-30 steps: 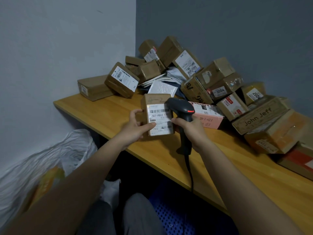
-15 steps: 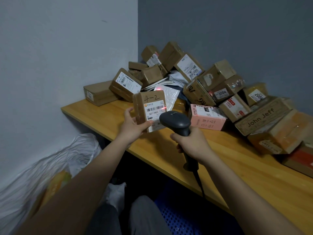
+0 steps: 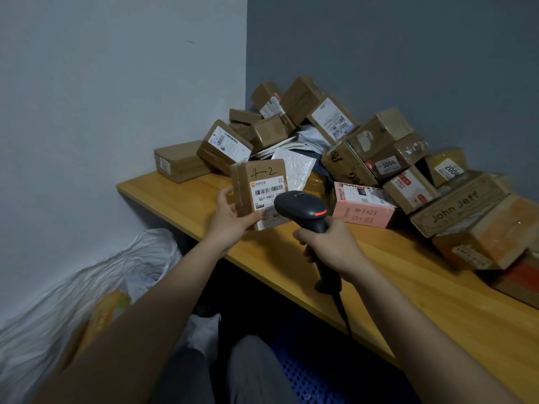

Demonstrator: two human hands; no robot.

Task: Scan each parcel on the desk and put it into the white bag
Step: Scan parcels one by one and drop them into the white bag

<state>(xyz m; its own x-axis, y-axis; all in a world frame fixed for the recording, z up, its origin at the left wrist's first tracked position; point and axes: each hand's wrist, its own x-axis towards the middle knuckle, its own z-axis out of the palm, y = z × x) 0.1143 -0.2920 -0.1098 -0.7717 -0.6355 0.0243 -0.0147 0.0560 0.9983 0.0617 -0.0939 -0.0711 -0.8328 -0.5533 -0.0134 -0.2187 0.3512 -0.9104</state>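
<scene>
While the left hand [image 3: 230,221] grips the parcel marked 4-2 [image 3: 259,191] by its lower left corner, thumb on the label face and fingers curled behind, I read the right hand [image 3: 329,243] as clenched round the handle of the barcode scanner [image 3: 303,208], whose head sits just in front of the label's lower right part. Main risk as I see it: the scanner head covers part of the label and sits very near it, so the beam may miss the barcode, which is higher up, at about 12 o'clock from the head; a bad read means a parcel bagged unscanned. Red light shows on the scanner, but I cannot tell whether a read registered. Second risk: the grip is on one corner only, parcel held upright above the desk [image 3: 379,275] edge, so a quick swing toward the white bag [image 3: 73,301] at 8 o'clock could let it twist out and drop to the floor short of the bag mouth. Third: the scanner cord [image 3: 342,316] hangs off the desk edge near my knees and could snag. Fourth: the heap of parcels [image 3: 350,147] at 1 o'clock leans on itself; the pink box [image 3: 364,205] is just beside the scanner, and a bump could start a slide.
</scene>
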